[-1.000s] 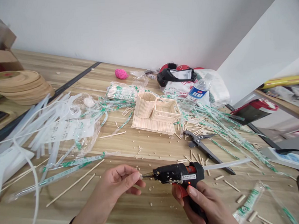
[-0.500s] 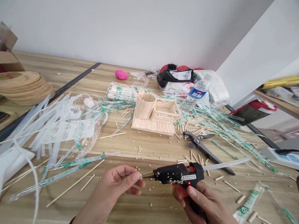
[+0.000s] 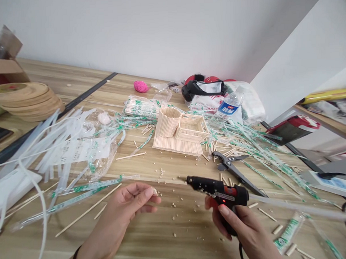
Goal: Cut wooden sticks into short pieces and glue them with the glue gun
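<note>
Thumb and fingers of my left hand (image 3: 133, 203) pinch a tiny pale wooden piece (image 3: 155, 191). My right hand (image 3: 240, 222) grips a black glue gun (image 3: 218, 189) with a lit red light, its nozzle pointing left, apart from my left hand. A clear glue stick (image 3: 302, 207) extends from the gun's rear. Beyond both hands stands a model built of small wooden sticks (image 3: 176, 144), with a rounded wall and an open railed frame on a flat base. Tiny cut bits (image 3: 162, 171) lie scattered between the hands and the model.
Black cutters (image 3: 235, 170) lie right of the model. Loose sticks and green-printed wrappers (image 3: 257, 152) spread rightward near a water bottle (image 3: 228, 108). At left are glue sticks (image 3: 56, 150), a white cable (image 3: 39, 192) and stacked wooden discs (image 3: 28, 99). Pink yarn (image 3: 141, 86) sits at the back.
The glue gun in my right hand has moved right and its nozzle has tilted upward, away from the small piece. My left hand has shifted slightly left and up, still pinching the piece.
</note>
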The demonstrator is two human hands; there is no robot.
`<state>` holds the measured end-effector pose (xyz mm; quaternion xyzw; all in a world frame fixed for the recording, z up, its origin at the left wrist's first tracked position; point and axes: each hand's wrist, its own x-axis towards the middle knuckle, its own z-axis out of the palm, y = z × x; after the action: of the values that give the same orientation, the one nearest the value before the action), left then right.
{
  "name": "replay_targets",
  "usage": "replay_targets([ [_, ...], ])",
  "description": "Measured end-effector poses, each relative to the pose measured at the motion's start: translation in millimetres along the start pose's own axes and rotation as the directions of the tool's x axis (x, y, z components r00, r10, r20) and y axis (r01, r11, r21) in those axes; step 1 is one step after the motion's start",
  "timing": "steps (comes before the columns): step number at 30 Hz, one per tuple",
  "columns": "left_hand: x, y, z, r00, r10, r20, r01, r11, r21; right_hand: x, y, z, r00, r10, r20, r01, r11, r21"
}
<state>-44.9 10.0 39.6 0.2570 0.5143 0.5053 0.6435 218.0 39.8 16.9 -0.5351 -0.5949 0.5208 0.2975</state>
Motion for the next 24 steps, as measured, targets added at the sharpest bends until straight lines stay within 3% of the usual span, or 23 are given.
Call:
replay_targets([
  [2,0.7,2.9,-2.8,1.0,0.011,-0.029,-0.012,1.0,-0.026,5.3,7.1,-10.1,0.977,-0.149,-0.156,0.09,0.94,-0.329],
  [4,0.9,5.2,-4.7,0.999,0.017,-0.041,-0.019,0.999,-0.05,10.8,18.0,-25.1,0.934,-0.306,-0.184,0.13,0.773,-0.621],
  [6,0.1,6.7,-5.3,0.999,0.02,-0.037,-0.022,0.997,-0.069,15.5,30.7,-43.6,0.916,-0.376,-0.141,0.136,0.62,-0.773],
  [9,-2.5,7.7,-4.1,1.0,0.02,-0.02,-0.021,0.997,-0.08,21.8,46.8,-71.5,0.929,-0.356,-0.104,0.096,0.501,-0.86],
  [12,-4.8,7.6,-2.5,1.0,0.025,0.011,-0.024,0.998,-0.064,28.3,55.3,-89.8,0.961,-0.264,-0.087,0.058,0.494,-0.868],
  [18,-5.2,8.0,-2.1,0.999,0.027,0.031,-0.025,0.999,-0.044,35.0,55.0,-100.7,0.98,-0.177,-0.094,0.031,0.597,-0.802],
  [21,-5.4,8.6,-2.7,0.999,0.026,0.029,-0.025,0.999,-0.046,32.7,39.7,-101.6,0.97,-0.209,-0.127,0.024,0.595,-0.803],
  [24,-6.2,8.5,-2.6,0.999,0.026,0.04,-0.024,0.999,-0.036,29.9,8.5,-83.9,0.948,-0.29,-0.131,0.067,0.584,-0.809],
])
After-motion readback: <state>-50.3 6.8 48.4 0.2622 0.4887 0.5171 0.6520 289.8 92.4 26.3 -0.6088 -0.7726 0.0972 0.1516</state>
